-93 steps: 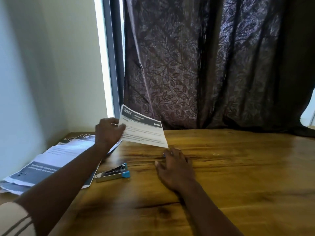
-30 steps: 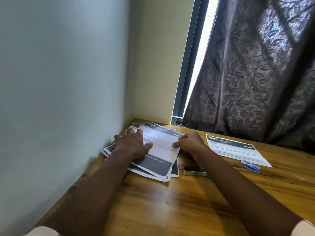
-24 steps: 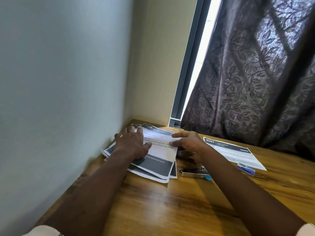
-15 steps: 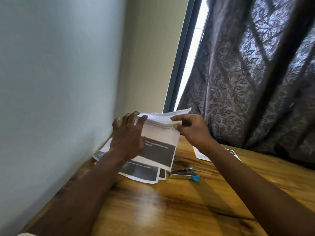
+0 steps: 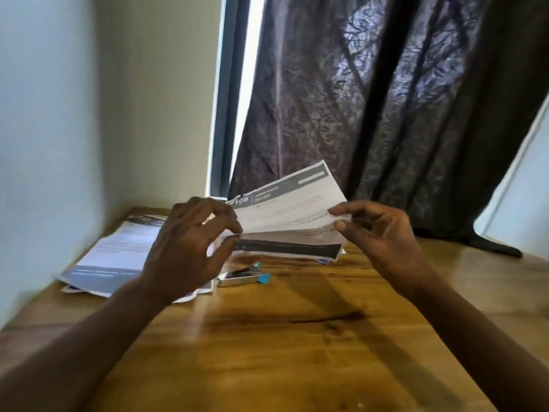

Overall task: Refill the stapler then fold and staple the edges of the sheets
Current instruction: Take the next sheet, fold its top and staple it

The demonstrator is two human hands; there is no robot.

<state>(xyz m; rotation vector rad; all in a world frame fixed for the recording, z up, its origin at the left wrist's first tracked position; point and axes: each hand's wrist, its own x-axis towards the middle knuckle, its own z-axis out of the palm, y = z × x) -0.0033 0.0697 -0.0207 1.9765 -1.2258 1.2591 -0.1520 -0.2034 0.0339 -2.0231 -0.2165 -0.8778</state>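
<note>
I hold a white printed sheet (image 5: pixel 289 208) with a dark header band in the air above the wooden table (image 5: pixel 297 337). My left hand (image 5: pixel 190 248) pinches its left edge and my right hand (image 5: pixel 377 233) pinches its right edge. The sheet is bent over, its lower part with a dark band hanging beneath. A small silver stapler with a blue end (image 5: pixel 243 276) lies on the table just below the sheet, right of my left hand. A pile of more printed sheets (image 5: pixel 116 257) lies at the table's left, by the wall.
A pale wall (image 5: pixel 44 144) runs along the left edge of the table. A dark patterned curtain (image 5: pixel 386 99) hangs behind the table, with a bright window strip at its left.
Both hands have lifted one sheet off the pile and carried it right, over the stapler. The camera has swung to the right, so the pile now sits further left.
</note>
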